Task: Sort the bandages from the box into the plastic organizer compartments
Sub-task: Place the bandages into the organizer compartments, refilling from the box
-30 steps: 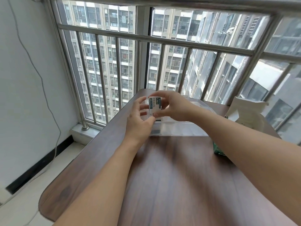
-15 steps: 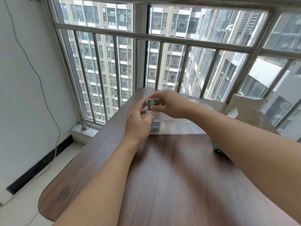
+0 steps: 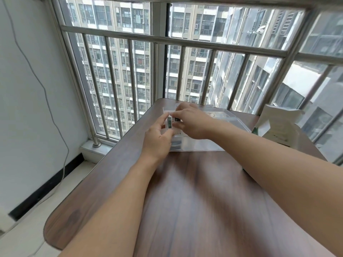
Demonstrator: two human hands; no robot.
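A small stack of bandages [image 3: 169, 123] with a green-printed wrapper is held between both hands, low over the left end of the clear plastic organizer [image 3: 202, 145]. My left hand [image 3: 157, 136] pinches the stack from the near side with thumb and fingers. My right hand [image 3: 191, 121] grips it from the far side, fingers curled over the top. A darker item lies in the organizer's near-left compartment, partly hidden by my left hand. The white bandage box [image 3: 278, 125] stands open at the right.
The dark wooden table [image 3: 194, 201] has a rounded left edge, with a drop to the floor beyond. A metal window railing [image 3: 167, 41] runs close behind the organizer. A cable [image 3: 46, 93] hangs on the white wall at the left.
Both hands have lowered the bandage stack from above the organizer down toward its left end. The stack has turned so its edge faces the camera.
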